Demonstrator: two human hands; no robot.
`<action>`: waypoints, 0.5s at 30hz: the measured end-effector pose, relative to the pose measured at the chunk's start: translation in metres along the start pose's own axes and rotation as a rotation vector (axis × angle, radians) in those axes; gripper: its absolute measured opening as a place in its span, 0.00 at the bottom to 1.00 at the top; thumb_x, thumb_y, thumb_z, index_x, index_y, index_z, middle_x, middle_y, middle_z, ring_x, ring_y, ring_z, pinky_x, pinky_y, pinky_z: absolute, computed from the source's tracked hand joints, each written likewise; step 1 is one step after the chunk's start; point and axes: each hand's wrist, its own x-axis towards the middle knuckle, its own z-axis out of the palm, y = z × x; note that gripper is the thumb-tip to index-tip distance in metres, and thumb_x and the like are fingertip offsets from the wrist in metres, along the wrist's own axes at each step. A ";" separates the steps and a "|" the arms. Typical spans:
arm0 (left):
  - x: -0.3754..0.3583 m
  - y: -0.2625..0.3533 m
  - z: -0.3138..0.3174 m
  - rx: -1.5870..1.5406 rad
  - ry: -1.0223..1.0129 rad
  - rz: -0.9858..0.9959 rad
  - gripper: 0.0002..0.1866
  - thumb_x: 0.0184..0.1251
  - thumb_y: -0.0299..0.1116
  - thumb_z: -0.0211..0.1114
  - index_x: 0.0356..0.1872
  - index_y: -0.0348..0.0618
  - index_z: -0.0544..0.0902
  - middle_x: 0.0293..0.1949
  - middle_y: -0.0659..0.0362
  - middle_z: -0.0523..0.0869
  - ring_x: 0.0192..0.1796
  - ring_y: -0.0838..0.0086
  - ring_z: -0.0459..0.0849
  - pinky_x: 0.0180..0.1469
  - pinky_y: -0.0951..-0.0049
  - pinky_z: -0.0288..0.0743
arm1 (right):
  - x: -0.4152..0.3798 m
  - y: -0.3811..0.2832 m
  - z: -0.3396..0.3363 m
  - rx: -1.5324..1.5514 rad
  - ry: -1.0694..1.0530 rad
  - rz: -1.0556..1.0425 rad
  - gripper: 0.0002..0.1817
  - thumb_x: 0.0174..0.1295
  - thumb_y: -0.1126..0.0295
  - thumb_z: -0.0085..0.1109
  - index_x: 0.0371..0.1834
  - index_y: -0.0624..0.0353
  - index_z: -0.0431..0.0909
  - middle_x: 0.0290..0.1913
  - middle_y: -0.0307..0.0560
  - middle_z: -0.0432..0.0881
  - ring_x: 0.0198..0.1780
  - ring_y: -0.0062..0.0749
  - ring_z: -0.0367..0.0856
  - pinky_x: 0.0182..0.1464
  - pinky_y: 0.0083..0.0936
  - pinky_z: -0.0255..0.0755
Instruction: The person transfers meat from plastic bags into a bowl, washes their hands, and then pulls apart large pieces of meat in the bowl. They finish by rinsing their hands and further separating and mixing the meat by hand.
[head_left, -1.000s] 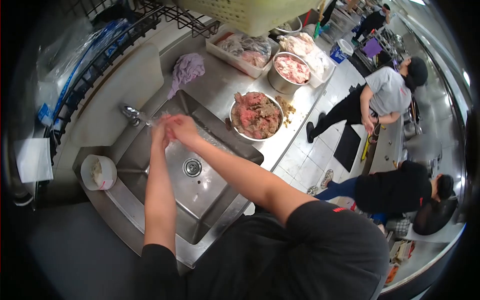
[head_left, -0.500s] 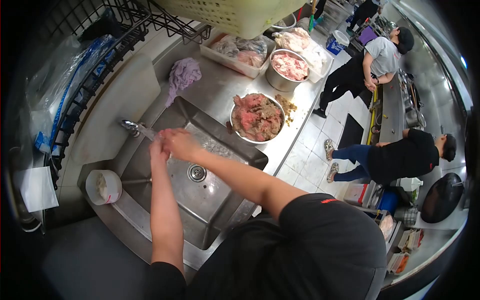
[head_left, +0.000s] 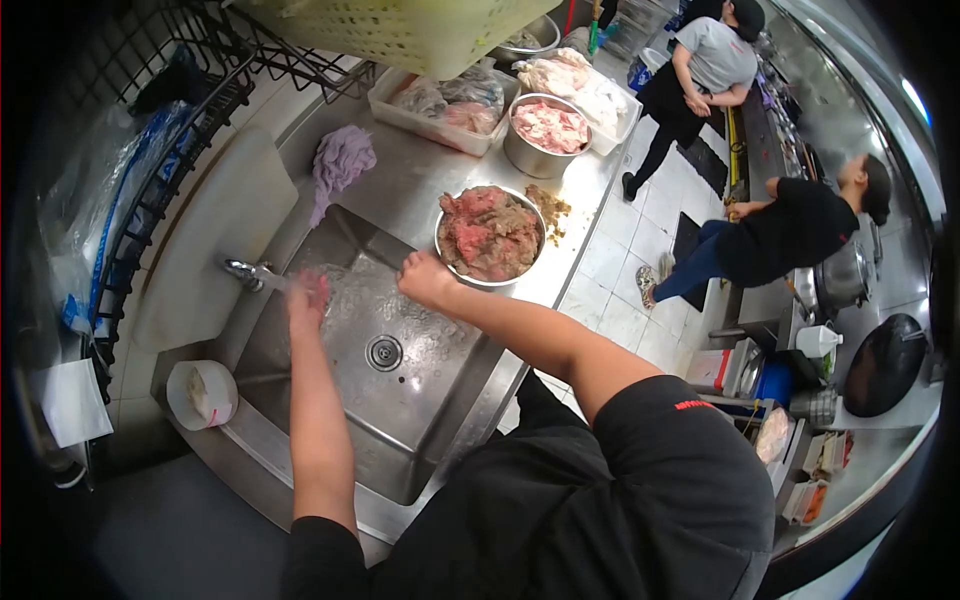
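Water runs from the chrome faucet (head_left: 245, 272) onto my left hand (head_left: 306, 298), whose fingers look apart though slightly blurred; I see nothing in it. My right hand (head_left: 427, 279) is curled closed over the right rim of the steel sink (head_left: 400, 420), with no object visible in it. Just beyond that hand stands a round metal bowl (head_left: 487, 280) heaped with red and brown ground meat (head_left: 490, 232). Brown crumbs (head_left: 550, 208) lie on the counter beside the bowl. The sink's drain (head_left: 384, 352) is uncovered, and water splashes over the basin floor.
A purple cloth (head_left: 343, 160) lies behind the sink. A steel pot (head_left: 545, 158) of pink meat, a tub (head_left: 430, 128) of bagged items and a yellowish basket (head_left: 400, 30) are further back. A white container (head_left: 202, 395) sits at the left. Two people stand across the aisle.
My hands were together under the faucet and have come apart. The right hand moved right, toward the meat bowl; the left stays in the water. The view shifted slightly.
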 end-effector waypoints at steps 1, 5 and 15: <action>0.043 -0.003 -0.019 -0.143 0.088 -0.085 0.08 0.75 0.34 0.68 0.49 0.45 0.83 0.45 0.52 0.89 0.43 0.61 0.90 0.43 0.66 0.87 | -0.007 -0.003 -0.003 0.121 0.143 -0.017 0.14 0.65 0.67 0.60 0.51 0.54 0.87 0.48 0.45 0.87 0.54 0.41 0.82 0.53 0.39 0.71; 0.035 0.034 -0.036 0.014 0.062 -0.065 0.09 0.70 0.38 0.74 0.44 0.50 0.85 0.35 0.57 0.87 0.34 0.66 0.87 0.36 0.66 0.85 | -0.063 -0.008 -0.088 0.490 0.518 0.048 0.13 0.58 0.74 0.63 0.47 0.57 0.83 0.42 0.48 0.82 0.50 0.44 0.81 0.51 0.37 0.74; 0.016 0.139 0.032 -0.011 0.066 -0.202 0.21 0.68 0.49 0.77 0.26 0.53 0.75 0.17 0.68 0.76 0.18 0.79 0.75 0.21 0.79 0.72 | -0.118 0.106 -0.110 0.507 0.937 0.300 0.16 0.58 0.79 0.62 0.51 0.61 0.79 0.44 0.55 0.79 0.49 0.54 0.78 0.54 0.44 0.73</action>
